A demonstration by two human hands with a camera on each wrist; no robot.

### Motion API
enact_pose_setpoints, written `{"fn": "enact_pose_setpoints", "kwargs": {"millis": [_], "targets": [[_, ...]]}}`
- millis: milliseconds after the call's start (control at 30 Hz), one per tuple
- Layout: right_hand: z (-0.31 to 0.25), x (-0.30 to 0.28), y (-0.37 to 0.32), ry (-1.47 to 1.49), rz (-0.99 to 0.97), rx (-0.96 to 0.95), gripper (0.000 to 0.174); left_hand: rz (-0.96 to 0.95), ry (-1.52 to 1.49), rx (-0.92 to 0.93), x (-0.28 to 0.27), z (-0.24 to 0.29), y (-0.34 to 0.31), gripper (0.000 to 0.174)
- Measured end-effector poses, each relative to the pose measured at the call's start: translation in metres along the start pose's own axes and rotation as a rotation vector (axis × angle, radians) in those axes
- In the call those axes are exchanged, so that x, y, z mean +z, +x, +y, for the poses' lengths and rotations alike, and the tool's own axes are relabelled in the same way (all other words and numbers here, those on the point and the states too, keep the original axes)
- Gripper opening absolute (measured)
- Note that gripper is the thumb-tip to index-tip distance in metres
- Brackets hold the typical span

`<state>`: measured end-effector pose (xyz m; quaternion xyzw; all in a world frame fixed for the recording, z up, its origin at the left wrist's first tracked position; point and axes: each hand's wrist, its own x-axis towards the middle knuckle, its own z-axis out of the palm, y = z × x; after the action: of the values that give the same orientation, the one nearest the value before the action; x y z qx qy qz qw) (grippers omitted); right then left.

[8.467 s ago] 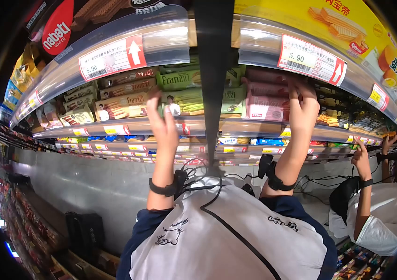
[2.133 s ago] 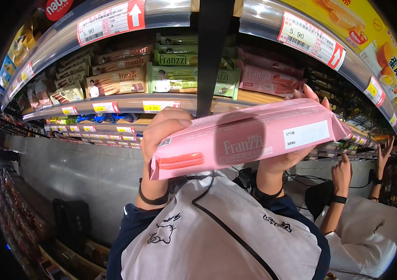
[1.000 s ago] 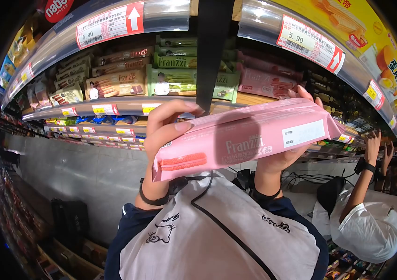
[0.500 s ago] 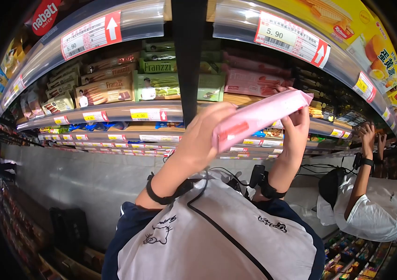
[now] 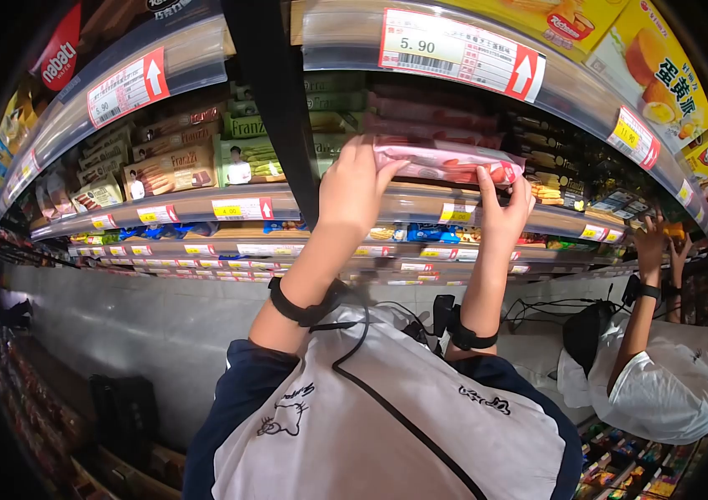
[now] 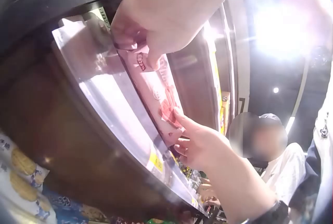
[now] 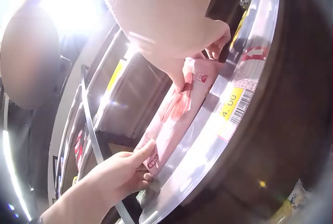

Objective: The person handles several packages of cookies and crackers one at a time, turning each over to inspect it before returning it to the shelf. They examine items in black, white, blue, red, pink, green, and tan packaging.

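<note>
A pink pack of Franzzi biscuits (image 5: pixel 446 160) lies lengthwise at the shelf's front, before the row of like pink packs (image 5: pixel 429 112). My left hand (image 5: pixel 350 187) pinches its left end, thumb on the near face. At the other end my right hand (image 5: pixel 506 212) grips it, with the thumb over the printed red biscuits. In the left wrist view, the pack (image 6: pixel 151 86) sits just behind the clear shelf-edge strip (image 6: pixel 112 99). The right wrist view shows the left thumb and fingers around the end of the pack (image 7: pixel 174 112) by the small red mark.
Green packs (image 5: pixel 258 158) and brown packs (image 5: pixel 172 173) fill the shelf to the left; dark packs (image 5: pixel 550 183) stand to the right. An upper shelf edge with a price label (image 5: pixel 454 50) overhangs. A black upright (image 5: pixel 275 100) crosses the view. Another person (image 5: pixel 654 375) reaches in at the right.
Both hands have carried the pink pack from in front of the chest forward onto the shelf. It has turned from its labelled back to the side with printed biscuits. The head view has shifted right.
</note>
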<state>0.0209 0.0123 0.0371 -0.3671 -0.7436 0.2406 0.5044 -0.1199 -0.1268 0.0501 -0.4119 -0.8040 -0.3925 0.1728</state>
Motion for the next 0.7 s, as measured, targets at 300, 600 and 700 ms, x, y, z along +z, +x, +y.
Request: {"fn": "enact_pose_setpoints", "kwargs": {"millis": [300, 600, 700], "targets": [[0.016, -0.003, 0.008, -0.142, 0.047, -0.158, 0.054, 0.168, -0.017, -0.058, 0.003, 0.006, -0.009, 0.038], [0.029, -0.008, 0.012, -0.047, -0.093, -0.187, 0.045, 0.228, -0.025, 0.091, 0.018, 0.013, -0.027, 0.034], [0.029, -0.009, 0.009, -0.059, -0.065, -0.26, 0.043, 0.258, 0.108, 0.147, 0.028, 0.015, -0.031, 0.037]]}}
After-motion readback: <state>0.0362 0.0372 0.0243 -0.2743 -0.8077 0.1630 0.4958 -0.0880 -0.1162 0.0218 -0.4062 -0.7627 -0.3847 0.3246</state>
